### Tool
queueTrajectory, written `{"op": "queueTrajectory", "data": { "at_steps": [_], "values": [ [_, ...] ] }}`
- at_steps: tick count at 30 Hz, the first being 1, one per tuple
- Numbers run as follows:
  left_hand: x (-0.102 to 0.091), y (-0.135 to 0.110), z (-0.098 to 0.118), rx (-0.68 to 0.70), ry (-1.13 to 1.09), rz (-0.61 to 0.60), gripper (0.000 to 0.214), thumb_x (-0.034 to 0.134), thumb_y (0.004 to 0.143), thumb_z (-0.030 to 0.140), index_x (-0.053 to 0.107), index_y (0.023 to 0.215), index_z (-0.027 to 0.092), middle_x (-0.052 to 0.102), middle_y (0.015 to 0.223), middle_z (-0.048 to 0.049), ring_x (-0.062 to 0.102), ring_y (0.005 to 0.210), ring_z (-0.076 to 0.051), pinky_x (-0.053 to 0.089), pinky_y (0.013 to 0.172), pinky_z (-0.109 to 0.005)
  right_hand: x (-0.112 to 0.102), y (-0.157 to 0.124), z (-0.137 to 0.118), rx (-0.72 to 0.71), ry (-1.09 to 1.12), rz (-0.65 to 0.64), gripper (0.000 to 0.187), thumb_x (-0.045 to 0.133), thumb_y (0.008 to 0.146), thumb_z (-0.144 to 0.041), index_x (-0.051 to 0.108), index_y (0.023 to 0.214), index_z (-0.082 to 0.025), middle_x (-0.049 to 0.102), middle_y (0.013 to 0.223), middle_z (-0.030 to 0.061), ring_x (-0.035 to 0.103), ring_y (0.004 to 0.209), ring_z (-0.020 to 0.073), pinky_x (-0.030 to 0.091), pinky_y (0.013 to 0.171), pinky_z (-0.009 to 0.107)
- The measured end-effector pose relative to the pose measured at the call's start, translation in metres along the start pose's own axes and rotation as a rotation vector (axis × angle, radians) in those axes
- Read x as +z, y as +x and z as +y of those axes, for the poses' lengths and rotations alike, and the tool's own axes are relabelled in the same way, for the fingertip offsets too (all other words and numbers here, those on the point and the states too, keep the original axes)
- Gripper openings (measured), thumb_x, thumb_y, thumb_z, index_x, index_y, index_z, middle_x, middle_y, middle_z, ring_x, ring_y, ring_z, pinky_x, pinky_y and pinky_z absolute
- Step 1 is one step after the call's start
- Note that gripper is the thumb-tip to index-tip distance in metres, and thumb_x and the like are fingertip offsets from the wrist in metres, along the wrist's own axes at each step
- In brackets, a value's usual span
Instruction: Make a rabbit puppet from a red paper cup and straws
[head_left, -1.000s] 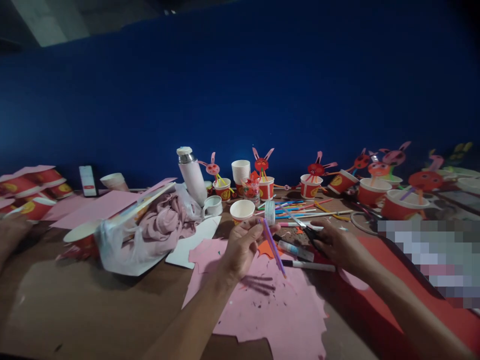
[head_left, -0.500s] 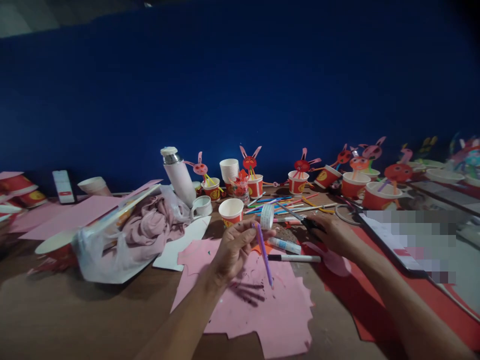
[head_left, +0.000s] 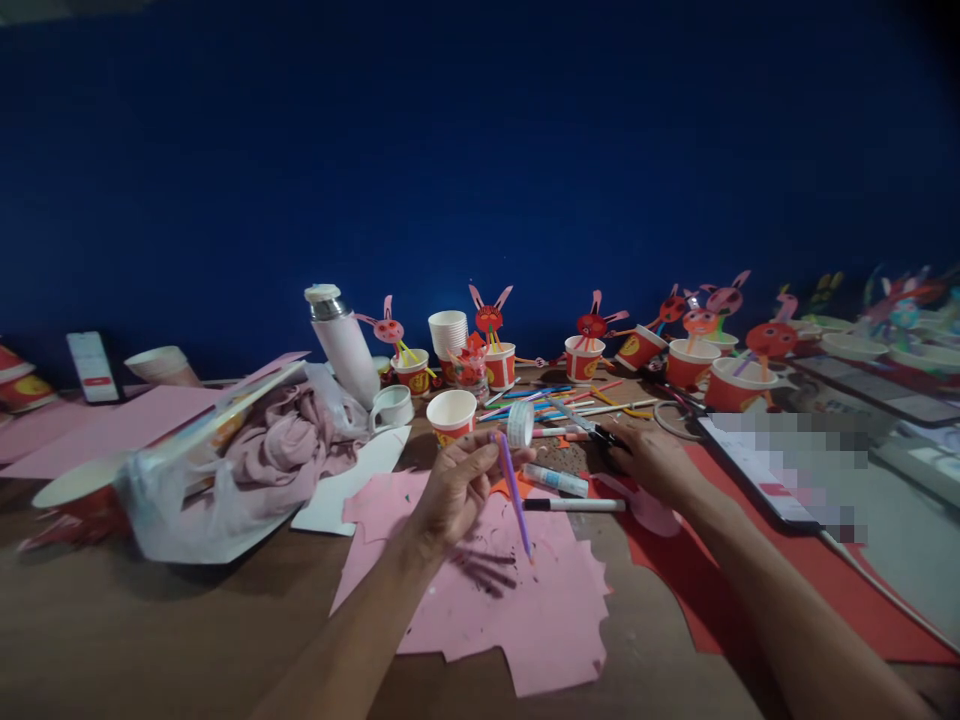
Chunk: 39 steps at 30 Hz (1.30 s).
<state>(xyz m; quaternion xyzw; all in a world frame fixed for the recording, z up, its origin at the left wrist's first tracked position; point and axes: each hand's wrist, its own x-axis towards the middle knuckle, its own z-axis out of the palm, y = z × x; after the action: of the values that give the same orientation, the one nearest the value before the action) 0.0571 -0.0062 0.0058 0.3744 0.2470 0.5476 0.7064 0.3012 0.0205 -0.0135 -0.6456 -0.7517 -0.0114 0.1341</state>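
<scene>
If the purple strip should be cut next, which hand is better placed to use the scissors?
Probably the right hand: its fingers are at the black-handled scissors, while the left hand pinches the purple strip.

A brown wooden table [head_left: 82,640], its surface smooth and bare toward the near left, bears a crowded far edge. Along that edge stand a white thermos [head_left: 346,355], a stack of paper cups [head_left: 448,332] and red cups [head_left: 584,362]. A pale mug [head_left: 393,408] sits just beside the thermos. Coloured sticks [head_left: 551,395] lie loose before the cups. Nearer the middle, a ragged-edged pink sheet [head_left: 487,625] lies flat, with a plastic bag [head_left: 180,510] to its left. Red paper [head_left: 694,570] covers part of the right side.
</scene>
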Motion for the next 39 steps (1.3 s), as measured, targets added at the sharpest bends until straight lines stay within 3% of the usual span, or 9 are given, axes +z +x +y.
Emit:
{"op": "queueTrajectory", "data": {
  "at_steps": [6, 12, 17, 20, 26, 33, 39],
  "values": [
    [0.001, 0.0, -0.001, -0.014, 0.002, -0.002, 0.014, 0.065, 0.065, 0.017, 0.061, 0.077, 0.012, 0.069, 0.072, -0.0049, 0.065, 0.075, -0.019, 0.046, 0.078, -0.028, -0.001, -0.001, -0.006, 0.001, -0.077, 0.075, 0.023, 0.042, 0.081, -0.02, 0.062, 0.092, -0.019, 0.062, 0.092, 0.0073, 0.056, 0.082, 0.0194, 0.036, 0.065, 0.026],
    [0.0, 0.002, -0.007, -0.032, 0.019, 0.004, 0.013, 0.065, 0.066, 0.018, 0.06, 0.077, 0.013, 0.069, 0.073, -0.0066, 0.065, 0.078, -0.018, 0.044, 0.08, -0.027, -0.007, -0.01, -0.025, -0.102, 0.051, 0.487, 0.025, 0.04, 0.086, -0.027, 0.064, 0.088, -0.019, 0.063, 0.087, 0.0068, 0.054, 0.083, 0.0182, 0.035, 0.072, 0.029],
    [0.004, 0.001, -0.013, -0.054, 0.034, 0.001, 0.013, 0.065, 0.065, 0.018, 0.061, 0.077, 0.012, 0.069, 0.073, -0.0065, 0.064, 0.079, -0.017, 0.043, 0.081, -0.028, -0.005, -0.022, -0.056, -0.381, 0.226, 0.668, 0.012, 0.05, 0.082, -0.026, 0.061, 0.084, -0.021, 0.064, 0.081, 0.0027, 0.056, 0.078, 0.0148, 0.035, 0.07, 0.029],
    [0.006, 0.0, -0.019, -0.062, 0.043, -0.027, 0.014, 0.065, 0.065, 0.017, 0.063, 0.078, 0.012, 0.068, 0.078, -0.0055, 0.063, 0.08, -0.016, 0.042, 0.082, -0.026, -0.002, -0.025, -0.066, -0.466, 0.276, 0.686, 0.009, 0.054, 0.08, -0.023, 0.058, 0.088, -0.021, 0.065, 0.085, 0.0022, 0.056, 0.081, 0.0145, 0.035, 0.072, 0.03],
    [0.008, -0.002, -0.027, -0.057, 0.021, -0.047, 0.009, 0.068, 0.062, 0.015, 0.064, 0.071, 0.014, 0.063, 0.1, -0.0046, 0.058, 0.09, -0.015, 0.041, 0.081, -0.024, 0.0, -0.027, -0.072, -0.438, 0.283, 0.693, 0.01, 0.056, 0.078, -0.024, 0.056, 0.088, -0.021, 0.065, 0.085, 0.0024, 0.056, 0.081, 0.0149, 0.034, 0.072, 0.031],
    [0.014, -0.005, -0.027, -0.043, 0.063, -0.051, 0.012, 0.07, 0.058, 0.02, 0.064, 0.067, 0.014, 0.061, 0.095, -0.0043, 0.056, 0.083, -0.014, 0.041, 0.077, -0.025, -0.002, -0.027, -0.073, -0.393, 0.271, 0.679, 0.01, 0.056, 0.078, -0.026, 0.057, 0.086, -0.02, 0.064, 0.083, 0.0033, 0.056, 0.079, 0.016, 0.033, 0.071, 0.031],
    [0.016, -0.006, -0.027, -0.052, 0.072, -0.092, 0.009, 0.069, 0.061, 0.019, 0.065, 0.067, 0.015, 0.059, 0.101, -0.0038, 0.055, 0.09, -0.016, 0.041, 0.079, -0.026, -0.004, -0.029, -0.073, -0.388, 0.255, 0.69, 0.004, 0.054, 0.079, -0.022, 0.057, 0.081, -0.021, 0.064, 0.08, 0.0018, 0.055, 0.077, 0.015, 0.032, 0.072, 0.031]
  ]
}}
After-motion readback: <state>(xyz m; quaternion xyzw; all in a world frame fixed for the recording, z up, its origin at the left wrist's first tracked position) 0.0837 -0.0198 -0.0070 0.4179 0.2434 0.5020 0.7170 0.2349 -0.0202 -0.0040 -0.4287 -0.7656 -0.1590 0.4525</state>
